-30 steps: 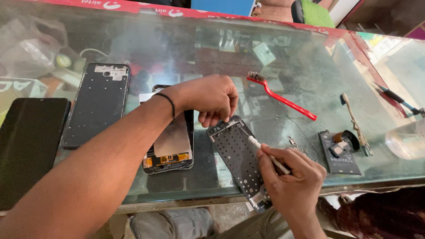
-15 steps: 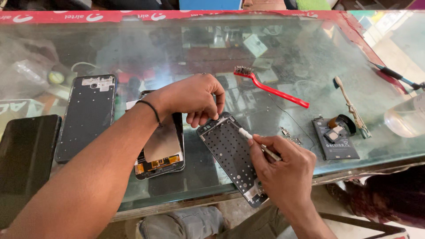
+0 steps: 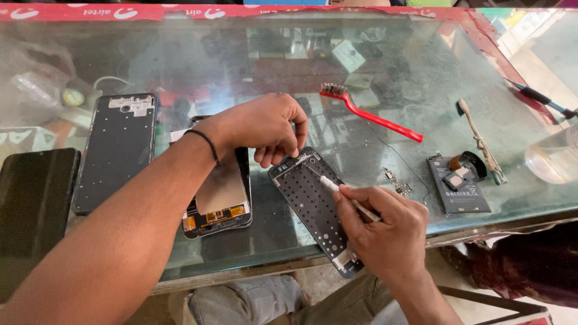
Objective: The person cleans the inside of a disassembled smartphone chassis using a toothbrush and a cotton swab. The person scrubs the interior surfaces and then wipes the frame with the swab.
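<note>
A dark perforated phone frame lies tilted on the glass counter, its lower end past the front edge. My left hand pinches the frame's top corner with its fingertips. My right hand grips a thin white-tipped tool, whose tip rests on the frame's upper part. Under my left forearm lies an opened phone with its gold-coloured inside showing.
A black back cover and a dark screen panel lie at the left. A red brush, a pale brush, a small battery with parts, tiny parts and a clear container sit at the right.
The view has shifted slightly. My right hand and its tool have stayed on the frame, with the tip moved a little along it. My left hand keeps its hold on the top corner.
</note>
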